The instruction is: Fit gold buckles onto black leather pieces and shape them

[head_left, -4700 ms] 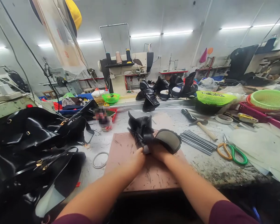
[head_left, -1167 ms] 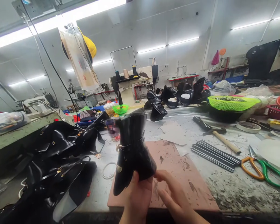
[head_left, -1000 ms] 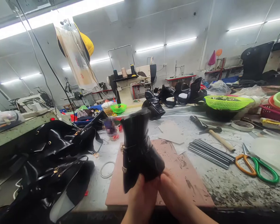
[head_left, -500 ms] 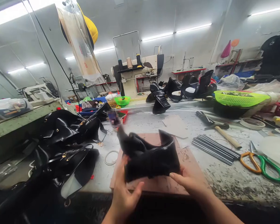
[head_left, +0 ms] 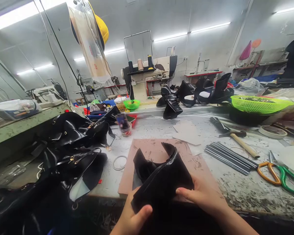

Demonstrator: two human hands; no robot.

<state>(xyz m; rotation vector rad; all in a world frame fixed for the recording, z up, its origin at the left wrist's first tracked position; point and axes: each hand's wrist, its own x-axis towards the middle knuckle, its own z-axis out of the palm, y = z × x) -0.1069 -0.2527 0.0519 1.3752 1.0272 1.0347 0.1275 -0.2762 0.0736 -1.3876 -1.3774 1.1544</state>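
Note:
Both my hands hold a black leather boot upper (head_left: 159,178) low over the near edge of a pink cutting mat (head_left: 153,151). My left hand (head_left: 132,217) grips its lower left corner, thumb pressed on top. My right hand (head_left: 202,195) clasps its right side, fingers curled onto the leather. The piece lies folded on its side, with its open cuff pointing away from me.
A heap of black leather uppers (head_left: 63,143) fills the left of the bench. To the right lie dark strips (head_left: 227,158), a hammer (head_left: 235,138) and orange-green scissors (head_left: 281,173). A white ring (head_left: 119,162) lies left of the mat. More boot uppers (head_left: 198,93), a green basket (head_left: 259,104) and a sewing machine (head_left: 149,76) stand behind.
The boot upper stood upright in my hands a second ago. It has since been tipped over onto its side and lowered toward me, with both hands still on it.

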